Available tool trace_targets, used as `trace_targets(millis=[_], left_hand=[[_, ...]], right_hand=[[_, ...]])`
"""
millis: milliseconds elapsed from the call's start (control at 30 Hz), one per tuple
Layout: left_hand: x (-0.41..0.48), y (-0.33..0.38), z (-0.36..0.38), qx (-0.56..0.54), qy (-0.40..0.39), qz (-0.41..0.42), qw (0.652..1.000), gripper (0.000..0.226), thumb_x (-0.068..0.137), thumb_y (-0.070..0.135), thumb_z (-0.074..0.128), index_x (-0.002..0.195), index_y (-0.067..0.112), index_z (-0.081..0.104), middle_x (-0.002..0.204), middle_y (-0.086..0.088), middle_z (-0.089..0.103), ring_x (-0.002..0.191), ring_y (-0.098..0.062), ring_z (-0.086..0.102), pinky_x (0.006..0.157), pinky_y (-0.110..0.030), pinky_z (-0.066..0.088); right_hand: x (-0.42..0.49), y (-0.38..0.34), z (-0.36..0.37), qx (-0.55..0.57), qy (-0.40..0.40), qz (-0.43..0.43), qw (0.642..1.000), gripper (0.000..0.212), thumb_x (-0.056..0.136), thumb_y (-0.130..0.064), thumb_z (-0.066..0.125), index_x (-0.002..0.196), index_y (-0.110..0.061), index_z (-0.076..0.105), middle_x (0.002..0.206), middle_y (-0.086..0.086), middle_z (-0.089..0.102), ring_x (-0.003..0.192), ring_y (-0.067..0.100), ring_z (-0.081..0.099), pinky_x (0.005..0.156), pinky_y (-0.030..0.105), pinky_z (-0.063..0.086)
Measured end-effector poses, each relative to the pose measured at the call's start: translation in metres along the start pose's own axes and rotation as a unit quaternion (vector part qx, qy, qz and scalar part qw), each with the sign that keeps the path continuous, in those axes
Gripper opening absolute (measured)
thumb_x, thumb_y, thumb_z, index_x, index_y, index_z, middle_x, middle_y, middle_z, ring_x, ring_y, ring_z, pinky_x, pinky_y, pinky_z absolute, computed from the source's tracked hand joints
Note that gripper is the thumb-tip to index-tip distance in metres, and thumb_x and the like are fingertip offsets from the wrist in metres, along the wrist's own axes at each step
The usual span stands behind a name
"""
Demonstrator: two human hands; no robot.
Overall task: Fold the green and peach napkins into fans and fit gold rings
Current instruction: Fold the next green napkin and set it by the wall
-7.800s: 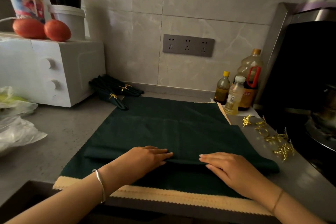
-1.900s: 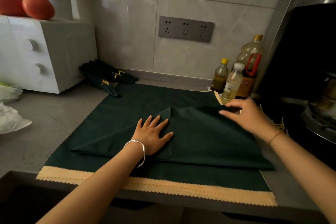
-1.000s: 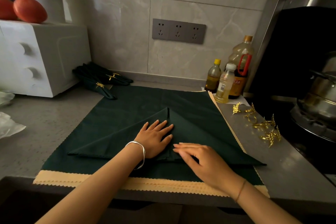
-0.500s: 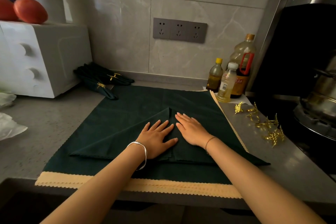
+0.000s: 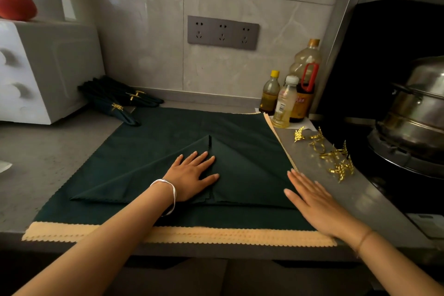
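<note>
green cloth fills the middle of the desk (image 5: 48, 156). the folded green napkin (image 5: 240, 170) lies on top of a flat green cloth (image 5: 168, 125). under both is a peach napkin (image 5: 216, 235) that peeks out along the near edge.

the folded napkin looks like a wide, dark triangle. its tip points away from the person. its long bottom edge runs from left to right, right in front of both hands. a seam goes down the middle, where two flaps meet.

the left hand (image 5: 189, 175) rests flat on that seam, with its fingers (image 5: 200, 158) spread wide. the right hand (image 5: 314, 202) lies flat by the right corner of the triangle. its fingers (image 5: 300, 180) are straight and close together. neither hand pinches anything.

i think the flaps are being pressed flat, so the fan is only part done. since the long edge runs side to side, each hand is close to one end of it. the right hand is nearer the right corner.

the gold rings (image 5: 334, 154) lie in a small pile on the desk, off to the right, so the right hand is nearer to them. no ring is on this napkin yet.
</note>
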State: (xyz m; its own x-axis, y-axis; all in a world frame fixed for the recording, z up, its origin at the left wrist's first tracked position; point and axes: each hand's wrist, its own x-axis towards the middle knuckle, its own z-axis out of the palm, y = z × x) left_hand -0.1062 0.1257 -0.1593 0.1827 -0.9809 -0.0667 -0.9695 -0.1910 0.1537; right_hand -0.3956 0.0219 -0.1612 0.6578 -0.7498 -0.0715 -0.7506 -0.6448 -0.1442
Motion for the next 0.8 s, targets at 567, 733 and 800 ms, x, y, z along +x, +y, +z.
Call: trace_targets(millis=[567, 733, 800], left_hand=[[-0.096, 0.023, -0.002, -0.047, 0.014, 0.081, 0.995, 0.08, 0.077, 0.071, 0.004, 0.149, 0.038, 0.001, 0.156, 0.02, 0.0, 0.143, 0.0, -0.006, 0.114, -0.02, -0.006], [-0.099, 0.02, 0.002, -0.047, -0.006, 0.116, 0.992, 0.079, 0.077, 0.074, 0.004, 0.148, 0.04, -0.003, 0.156, 0.021, -0.006, 0.142, 0.002, -0.014, 0.113, -0.02, -0.012], [-0.099, 0.018, 0.004, -0.037, -0.005, 0.121, 0.992, 0.076, 0.08, 0.073, 0.006, 0.148, 0.041, -0.003, 0.155, 0.021, -0.008, 0.141, 0.001, -0.015, 0.113, -0.02, -0.013]], right_hand=[[-0.008, -0.063, 0.002, 0.026, -0.035, -0.211, 0.976, 0.067, 0.085, -0.062, 0.005, 0.147, -0.038, 0.002, 0.152, -0.029, -0.004, 0.134, -0.018, -0.011, 0.115, 0.015, -0.004], [-0.007, -0.065, 0.003, 0.01, -0.033, -0.215, 0.976, 0.065, 0.087, -0.059, 0.006, 0.148, -0.038, -0.001, 0.151, -0.029, -0.007, 0.133, -0.019, -0.013, 0.109, 0.008, -0.009], [-0.007, -0.065, 0.002, 0.004, -0.033, -0.219, 0.975, 0.063, 0.088, -0.058, 0.007, 0.148, -0.039, 0.0, 0.151, -0.03, -0.006, 0.133, -0.02, -0.013, 0.107, 0.006, -0.009]])
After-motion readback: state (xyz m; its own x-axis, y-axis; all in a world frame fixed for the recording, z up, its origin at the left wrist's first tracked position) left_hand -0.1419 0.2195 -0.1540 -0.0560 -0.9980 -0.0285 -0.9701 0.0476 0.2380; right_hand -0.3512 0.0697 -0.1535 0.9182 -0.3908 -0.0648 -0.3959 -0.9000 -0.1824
